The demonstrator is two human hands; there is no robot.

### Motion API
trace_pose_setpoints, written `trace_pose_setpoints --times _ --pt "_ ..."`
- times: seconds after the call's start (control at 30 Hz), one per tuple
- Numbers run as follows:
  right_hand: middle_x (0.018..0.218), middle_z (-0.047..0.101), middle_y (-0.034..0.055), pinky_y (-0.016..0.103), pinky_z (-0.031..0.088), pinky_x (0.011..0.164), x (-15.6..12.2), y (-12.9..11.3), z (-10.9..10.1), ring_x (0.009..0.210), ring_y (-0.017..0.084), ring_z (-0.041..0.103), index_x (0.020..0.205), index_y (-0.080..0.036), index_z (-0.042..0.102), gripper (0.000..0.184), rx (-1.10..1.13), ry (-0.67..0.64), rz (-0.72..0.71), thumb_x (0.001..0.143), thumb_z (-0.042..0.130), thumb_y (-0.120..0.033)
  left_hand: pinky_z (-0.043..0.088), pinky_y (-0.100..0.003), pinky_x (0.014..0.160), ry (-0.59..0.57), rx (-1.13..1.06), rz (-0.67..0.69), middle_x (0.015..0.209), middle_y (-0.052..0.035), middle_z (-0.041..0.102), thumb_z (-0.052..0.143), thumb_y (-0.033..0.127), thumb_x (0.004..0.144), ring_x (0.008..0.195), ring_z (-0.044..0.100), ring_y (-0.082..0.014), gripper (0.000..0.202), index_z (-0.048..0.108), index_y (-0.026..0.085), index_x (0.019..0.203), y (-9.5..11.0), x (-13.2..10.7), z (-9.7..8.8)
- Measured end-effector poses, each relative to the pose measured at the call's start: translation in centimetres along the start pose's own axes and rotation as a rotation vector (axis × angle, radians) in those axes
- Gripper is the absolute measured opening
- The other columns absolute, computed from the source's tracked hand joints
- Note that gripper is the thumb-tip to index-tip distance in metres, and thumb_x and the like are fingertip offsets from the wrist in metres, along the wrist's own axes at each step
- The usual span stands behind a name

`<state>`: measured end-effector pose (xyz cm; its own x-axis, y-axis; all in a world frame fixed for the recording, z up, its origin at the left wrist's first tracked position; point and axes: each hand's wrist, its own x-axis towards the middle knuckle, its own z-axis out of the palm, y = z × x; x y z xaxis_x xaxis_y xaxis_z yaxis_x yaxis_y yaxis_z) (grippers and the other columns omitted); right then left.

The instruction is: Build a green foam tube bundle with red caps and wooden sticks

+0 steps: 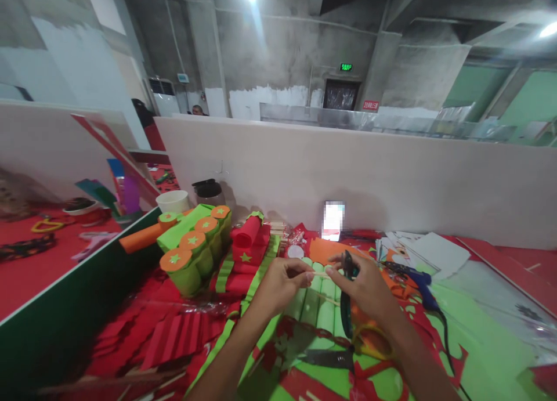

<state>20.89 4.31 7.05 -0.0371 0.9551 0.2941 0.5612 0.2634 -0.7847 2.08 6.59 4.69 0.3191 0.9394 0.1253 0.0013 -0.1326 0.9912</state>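
Observation:
My left hand (287, 282) pinches one end of a thin pale wooden stick (319, 274) between thumb and fingertips. The stick's other end meets the fingertips of my right hand (365, 282), which is closed. A dark long-handled tool (345, 311), perhaps pliers or cutters, hangs against the right palm; its jaws are hard to make out. Below both hands lie several light-green foam rolls (326, 313) side by side, with another thin stick (328, 299) across them. Scissors with yellow handles (375, 341) rest near my right wrist.
At left stands a green foam tank model (191, 238) with orange star-topped wheels, beside a red foam piece (246, 253). A blue glue gun (420, 282) with its cable lies right, near green sheets (483, 331). A lit phone (333, 222) leans on the white partition (278, 169).

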Motion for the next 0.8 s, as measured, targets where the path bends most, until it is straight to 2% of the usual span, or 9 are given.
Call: trace_pose_setpoints --times 0.2,0.27,0.33,0.4,0.5,0.57,0.63,0.73,0.8 --pt "0.075 0.064 0.0039 0.029 0.042 0.059 0.1 0.4 -1.2 0.063 0.017 0.054 0.089 -0.018 0.066 0.03 0.115 0.336 0.068 0.074 0.064 -0.044 0.048 -0.024 0.059 0.063 -0.155 -0.035 0.062 -0.0034 0.065 0.076 0.034 0.064 0.059 0.058 -0.0128 0.024 0.071 0.012 0.072 -0.9 0.5 -0.8" --pt "0.077 0.064 0.0043 0.028 0.041 0.057 0.2 1.0 -1.5 0.064 0.017 0.053 0.091 -0.017 0.065 0.032 0.233 0.387 0.095 0.074 0.064 -0.044 0.049 -0.023 0.061 0.09 -0.24 -0.047 0.064 -0.003 0.065 0.076 0.033 0.064 0.061 0.059 -0.0119 0.024 0.071 0.012 0.075 -0.9 0.4 -0.7" --pt "0.082 0.065 0.0057 0.028 0.042 0.059 0.2 1.3 -1.3 0.067 0.018 0.055 0.094 -0.017 0.066 0.035 0.319 0.304 0.133 0.073 0.066 -0.044 0.049 -0.022 0.064 0.117 -0.355 -0.055 0.067 -0.0027 0.066 0.076 0.032 0.066 0.063 0.06 -0.0111 0.023 0.071 0.013 0.078 -0.6 0.2 -0.1" --pt "0.086 0.067 0.0069 0.029 0.044 0.063 0.1 1.0 -0.7 0.072 0.02 0.057 0.094 -0.016 0.067 0.036 0.358 0.159 0.148 0.072 0.068 -0.044 0.049 -0.021 0.067 0.133 -0.46 -0.063 0.07 -0.0026 0.067 0.075 0.032 0.067 0.066 0.061 -0.0103 0.022 0.07 0.013 0.077 -0.4 -0.1 0.9" --pt "0.081 0.067 0.0073 0.031 0.047 0.067 -0.1 0.2 0.9 0.075 0.022 0.06 0.088 -0.014 0.067 0.035 0.428 0.026 0.137 0.072 0.068 -0.046 0.05 -0.021 0.066 0.104 -0.523 -0.095 0.069 -0.0025 0.067 0.077 0.032 0.066 0.063 0.061 -0.0098 0.022 0.069 0.013 0.075 -0.4 -0.4 2.5" --pt "0.074 0.065 0.0068 0.03 0.047 0.063 -0.3 -0.2 1.8 0.07 0.021 0.059 0.082 -0.013 0.066 0.036 0.452 0.037 0.155 0.071 0.068 -0.048 0.05 -0.022 0.066 0.099 -0.525 -0.099 0.069 -0.0026 0.067 0.078 0.033 0.064 0.063 0.061 -0.0105 0.024 0.069 0.013 0.075 -0.5 -0.4 3.3" --pt "0.069 0.064 0.0057 0.029 0.045 0.059 -0.3 -0.2 2.2 0.065 0.02 0.058 0.075 -0.014 0.065 0.036 0.427 0.102 0.182 0.069 0.07 -0.049 0.051 -0.024 0.066 0.107 -0.49 -0.09 0.068 -0.0027 0.067 0.078 0.034 0.064 0.062 0.061 -0.0113 0.025 0.07 0.013 0.074 -0.7 -0.4 3.6" --pt "0.065 0.062 0.0035 0.028 0.043 0.057 -0.3 0.4 2.2 0.062 0.019 0.056 0.07 -0.015 0.063 0.034 0.369 0.164 0.193 0.068 0.071 -0.049 0.052 -0.026 0.065 0.113 -0.381 -0.043 0.069 -0.0041 0.068 0.075 0.035 0.067 0.062 0.062 -0.0136 0.025 0.071 0.012 0.076 -0.5 -0.5 3.7" --pt "0.066 0.062 0.0029 0.028 0.043 0.058 -0.2 0.7 1.8 0.063 0.018 0.056 0.071 -0.016 0.063 0.034 0.35 0.168 0.192 0.068 0.071 -0.048 0.053 -0.028 0.069 0.091 -0.295 0.022 0.076 -0.0069 0.07 0.07 0.035 0.073 0.07 0.064 -0.017 0.025 0.073 0.013 0.085 -0.3 -0.7 3.5"
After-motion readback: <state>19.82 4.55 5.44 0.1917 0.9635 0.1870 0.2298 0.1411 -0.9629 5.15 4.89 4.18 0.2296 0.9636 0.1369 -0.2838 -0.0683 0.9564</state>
